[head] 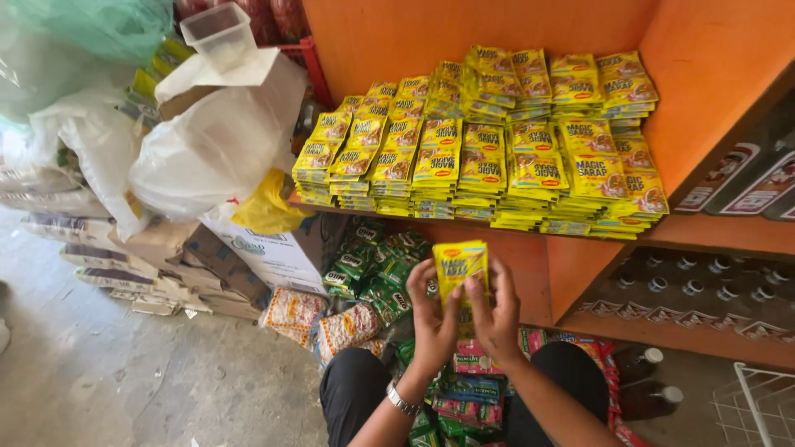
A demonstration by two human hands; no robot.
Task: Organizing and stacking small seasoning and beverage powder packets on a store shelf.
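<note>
you're holding a yellow sachet [460, 266] w/ red logo; you're facing yellow sachet stacks [489, 141] on an orange shelf [720, 232]. green packets [373, 261] showing below, white bags [215, 141] sitting left, grey floor [124, 381].

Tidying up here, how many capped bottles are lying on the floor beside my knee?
2: the farther bottle beside the knee, the nearer bottle just below it; the leg may hide others.

Sachet rows [489, 141] stacked on the shelf [729, 232], upper centre of frame. Below them, mid-frame, one sachet [460, 265] between left hand [431, 319] and right hand [497, 319]. Bags [207, 141] at upper left, above boxes [257, 248]. Bottles [696, 285] at lower right, under the shelf.
</note>
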